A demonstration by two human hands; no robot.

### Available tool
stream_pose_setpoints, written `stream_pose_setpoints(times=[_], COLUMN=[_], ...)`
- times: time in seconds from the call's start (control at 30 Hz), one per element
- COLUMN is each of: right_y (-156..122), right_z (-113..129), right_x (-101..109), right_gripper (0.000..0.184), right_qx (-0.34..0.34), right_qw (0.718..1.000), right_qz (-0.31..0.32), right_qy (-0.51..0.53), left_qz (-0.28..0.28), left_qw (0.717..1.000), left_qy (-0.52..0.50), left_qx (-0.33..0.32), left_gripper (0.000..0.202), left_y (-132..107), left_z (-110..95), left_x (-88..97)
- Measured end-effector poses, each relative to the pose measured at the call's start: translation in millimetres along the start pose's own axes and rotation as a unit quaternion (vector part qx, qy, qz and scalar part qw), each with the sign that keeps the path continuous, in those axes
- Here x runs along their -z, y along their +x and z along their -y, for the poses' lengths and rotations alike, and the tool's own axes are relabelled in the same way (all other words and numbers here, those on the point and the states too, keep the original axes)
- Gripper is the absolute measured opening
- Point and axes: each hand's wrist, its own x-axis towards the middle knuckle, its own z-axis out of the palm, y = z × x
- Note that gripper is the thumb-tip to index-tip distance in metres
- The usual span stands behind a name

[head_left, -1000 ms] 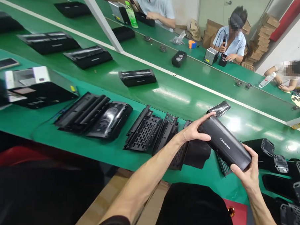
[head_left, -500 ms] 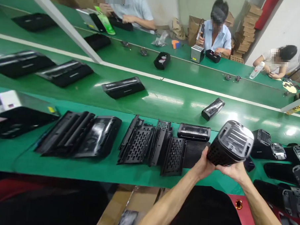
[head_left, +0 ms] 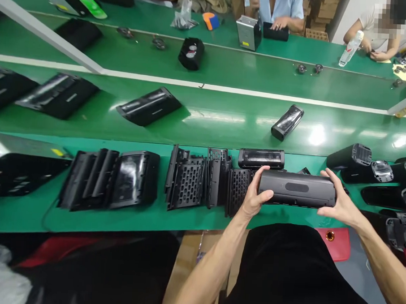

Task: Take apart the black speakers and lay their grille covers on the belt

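Observation:
Between my two hands I hold a black speaker housing [head_left: 297, 189] lengthwise, its long face with an oval recess turned up toward me. My left hand [head_left: 256, 194] grips its left end, thumb on the near face. At its right end my right hand [head_left: 340, 200] grips, with fingers over the top corner and thumb below. Just behind the housing lies another black housing with a shiny window [head_left: 261, 159]. To the left, a perforated black grille panel [head_left: 240, 187] is partly hidden by my left hand.
More grille panels [head_left: 188, 180] and a glossy-faced housing [head_left: 134, 178] lie leftward on the green bench [head_left: 119, 224]. Several black housings [head_left: 349, 156] crowd the right. Beyond, the green conveyor [head_left: 224, 121] carries spaced units. Co-workers [head_left: 276, 12] sit across it. A metal box [head_left: 21, 162] stands far left.
The housing has turned from end-up to lying lengthwise and come lower. My hands have moved from beneath it to its two ends. The view has tilted downward.

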Motion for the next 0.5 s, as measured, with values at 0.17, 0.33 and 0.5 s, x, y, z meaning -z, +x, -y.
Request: stream_pose_setpoints(times=[0.17,0.33,0.5], right_y=[-20,-23,-11], right_z=[-8,-5,-17], right_x=[-20,-31,-39], right_gripper=[0.089,0.080,0.083], right_qx=[-0.057,-0.090,-0.214], right_qw=[0.990,0.979,0.927], right_qz=[-0.053,-0.092,-0.072], right_qy=[0.117,0.160,0.300], left_qz=[0.084,0.036,-0.006], left_qw=[0.994,0.995,0.990], left_qy=[0.056,0.091,0.064], left_qx=[0.043,0.028,0.124], left_gripper=[0.104,0.091,0.084], left_y=[-4,-4,8], left_z=[-11,-6,14], left_x=[14.0,9.3,8.5])
